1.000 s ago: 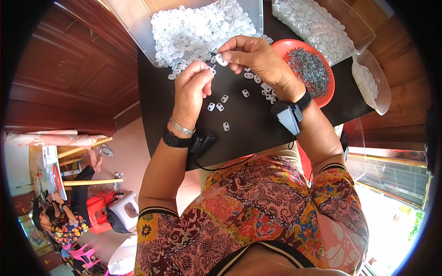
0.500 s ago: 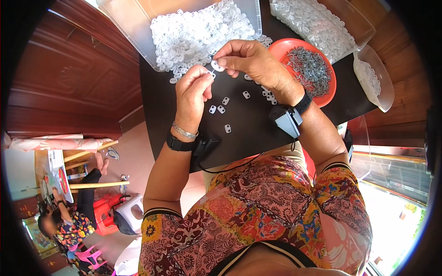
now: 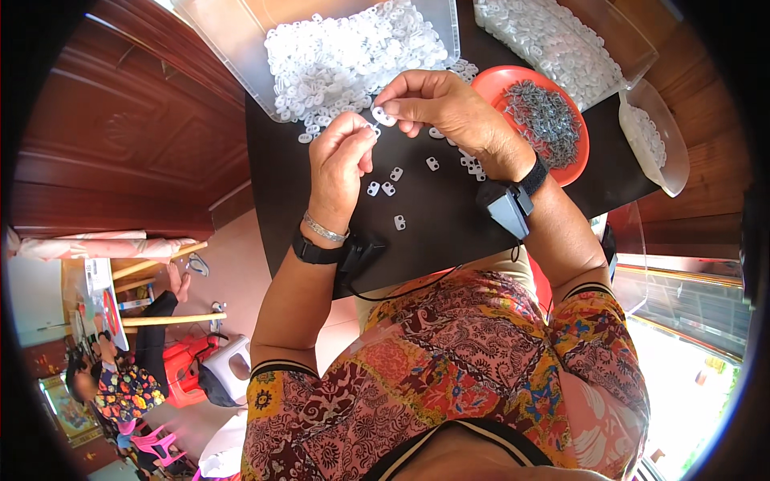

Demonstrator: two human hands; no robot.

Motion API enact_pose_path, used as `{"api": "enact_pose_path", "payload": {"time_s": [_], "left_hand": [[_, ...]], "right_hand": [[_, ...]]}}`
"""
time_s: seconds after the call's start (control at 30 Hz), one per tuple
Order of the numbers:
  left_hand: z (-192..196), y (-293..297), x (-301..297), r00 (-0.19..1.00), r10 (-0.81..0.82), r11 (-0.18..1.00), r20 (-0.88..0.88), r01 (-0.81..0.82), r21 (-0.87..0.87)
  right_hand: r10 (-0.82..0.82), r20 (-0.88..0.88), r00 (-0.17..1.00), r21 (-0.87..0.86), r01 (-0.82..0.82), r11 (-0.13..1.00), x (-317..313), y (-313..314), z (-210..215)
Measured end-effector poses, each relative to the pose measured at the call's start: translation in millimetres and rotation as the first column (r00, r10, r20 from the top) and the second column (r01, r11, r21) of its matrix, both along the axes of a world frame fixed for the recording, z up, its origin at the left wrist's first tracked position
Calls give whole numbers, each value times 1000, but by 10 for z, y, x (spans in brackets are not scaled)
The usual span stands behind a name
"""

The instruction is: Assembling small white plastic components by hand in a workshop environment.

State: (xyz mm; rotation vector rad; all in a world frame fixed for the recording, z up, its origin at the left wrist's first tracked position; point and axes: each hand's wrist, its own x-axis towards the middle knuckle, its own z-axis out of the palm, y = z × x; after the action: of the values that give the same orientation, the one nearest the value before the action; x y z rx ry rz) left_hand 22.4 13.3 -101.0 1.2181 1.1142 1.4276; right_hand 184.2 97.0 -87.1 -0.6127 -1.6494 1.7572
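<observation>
My right hand (image 3: 445, 108) pinches a small white oval plastic piece (image 3: 384, 117) with holes between thumb and forefinger. Close against it, my left hand (image 3: 341, 164) is closed in a pinch on another small white plastic piece (image 3: 374, 130), mostly covered by the fingertips. A thin link seems to run between the two pieces, too small to make out. Below the hands, several flat white pieces with dark holes (image 3: 388, 188) lie scattered on the dark table (image 3: 321, 264).
Beyond my hands stands a clear bin (image 3: 269, 112) heaped with white pieces. An orange-red dish (image 3: 574, 168) of small metal fasteners (image 3: 545, 120) is at right, near another clear bin (image 3: 642, 64) and a white scoop-like container (image 3: 678, 180). Another person (image 3: 132, 393) sits at far left.
The whole view has shifted slightly. Both hands keep their pinches, and the piece in my right hand has tilted a little.
</observation>
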Motion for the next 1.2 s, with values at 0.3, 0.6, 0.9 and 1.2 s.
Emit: {"api": "enact_pose_path", "payload": {"time_s": [0.3,0.6,0.9,1.2], "left_hand": [[-11,-2,1,996,23,999,-81,-25,-21],[-30,-3,7,995,25,999,-97,-30,-42],[-63,13,41,981,38,998,191,-26,-66],[-40,23,-33,991,13,994,131,2,-114]], "right_hand": [[-140,70,988,262,117,958,-38,-122,42],[-125,62,990,385,92,918,-82,-133,-35],[-225,46,973,537,166,827,-108,-220,-4],[-205,58,977,755,92,649,-94,-169,5]]}}
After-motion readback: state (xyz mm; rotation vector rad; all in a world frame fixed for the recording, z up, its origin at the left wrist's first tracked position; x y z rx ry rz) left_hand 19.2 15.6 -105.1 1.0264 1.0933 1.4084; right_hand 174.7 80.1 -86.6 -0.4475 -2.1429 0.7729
